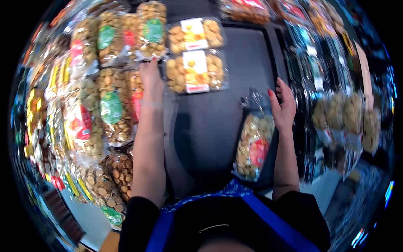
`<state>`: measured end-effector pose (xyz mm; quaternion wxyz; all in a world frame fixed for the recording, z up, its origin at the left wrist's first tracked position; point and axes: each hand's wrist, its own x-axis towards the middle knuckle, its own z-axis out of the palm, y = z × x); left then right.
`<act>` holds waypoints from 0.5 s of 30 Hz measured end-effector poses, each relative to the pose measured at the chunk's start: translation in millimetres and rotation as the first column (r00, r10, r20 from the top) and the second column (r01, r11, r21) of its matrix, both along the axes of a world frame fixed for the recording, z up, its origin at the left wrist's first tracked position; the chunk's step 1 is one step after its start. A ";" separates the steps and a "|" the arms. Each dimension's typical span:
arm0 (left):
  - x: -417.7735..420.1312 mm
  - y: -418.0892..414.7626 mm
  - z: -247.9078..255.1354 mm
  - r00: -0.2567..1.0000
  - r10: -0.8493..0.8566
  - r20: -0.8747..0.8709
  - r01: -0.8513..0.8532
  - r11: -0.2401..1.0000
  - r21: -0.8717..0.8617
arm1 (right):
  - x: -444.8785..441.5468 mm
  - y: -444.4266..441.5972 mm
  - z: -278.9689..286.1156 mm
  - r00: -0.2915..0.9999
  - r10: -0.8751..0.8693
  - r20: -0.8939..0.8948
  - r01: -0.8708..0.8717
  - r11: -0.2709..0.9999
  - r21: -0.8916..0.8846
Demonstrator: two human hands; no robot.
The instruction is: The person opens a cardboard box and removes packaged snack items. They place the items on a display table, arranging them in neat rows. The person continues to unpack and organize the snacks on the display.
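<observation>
My left hand (pixel 151 74) reaches forward and grips the near end of a clear bag of small round cookies with a green oval label (pixel 153 30). Its thumb shows at the bag's edge, while its other fingers are mostly hidden. On the right, my right hand (pixel 285 104) is held with fingers apart and nothing in it. Just left of it lies a clear bag of pale cookies with a red label (pixel 253 145), its top gathered. Two clear cookie trays with white and orange labels, a far one (pixel 194 34) and a near one (pixel 196 71), sit between my hands.
Cookie bags with green or red labels (pixel 111 108) are packed in rows at left. A dark display surface (pixel 207 126) spreads before me. At right stand blurred dark packages (pixel 311 63) and bagged round goods (pixel 338 113). Red-labelled packs (pixel 247 11) lie at the far edge.
</observation>
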<state>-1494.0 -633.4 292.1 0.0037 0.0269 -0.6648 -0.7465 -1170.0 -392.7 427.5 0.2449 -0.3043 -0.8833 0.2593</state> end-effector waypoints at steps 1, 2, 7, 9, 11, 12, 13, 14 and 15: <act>31.4 9.8 28.8 0.999 -0.007 -0.039 0.015 0.979 0.202 | 29.8 -0.4 -1.7 0.993 -0.073 0.089 0.074 0.997 -0.007; 82.1 18.4 59.3 0.999 0.052 0.005 -0.052 0.966 0.252 | 65.1 -3.2 -12.6 0.972 -0.101 0.212 0.093 0.994 0.050; 261.2 -6.0 38.0 0.726 -0.662 0.186 0.683 0.726 -0.084 | 152.8 -62.4 -59.0 0.989 0.033 0.141 0.097 0.576 -0.811; 326.0 1.8 -1.3 0.355 -0.863 0.358 0.934 0.308 -0.183 | 170.9 -94.8 -80.0 0.964 -0.247 0.103 0.179 0.310 -0.934; 354.3 -0.4 27.9 0.350 -0.898 0.267 0.936 0.330 -0.119 | 171.2 -104.3 -78.6 0.964 -0.266 0.020 0.094 0.270 -0.958; 361.8 -5.1 33.5 0.389 -0.876 0.284 0.919 0.388 -0.064 | 168.7 -109.1 -75.0 0.954 -0.298 -0.037 0.042 0.253 -0.967; 347.0 -9.7 62.0 0.349 -0.897 0.272 0.927 0.372 0.037 | 160.0 -109.3 -64.4 0.942 -0.315 -0.117 -0.041 0.238 -0.970; 332.9 -17.0 80.7 0.415 -0.890 0.189 0.909 0.414 -0.047 | 138.6 -111.8 -39.4 0.934 -0.314 -0.172 -0.100 0.232 -0.968; 319.1 -26.4 97.9 0.465 -0.878 0.109 0.883 0.451 -0.133 | 113.8 -113.4 -16.9 0.921 -0.322 -0.221 -0.157 0.215 -0.964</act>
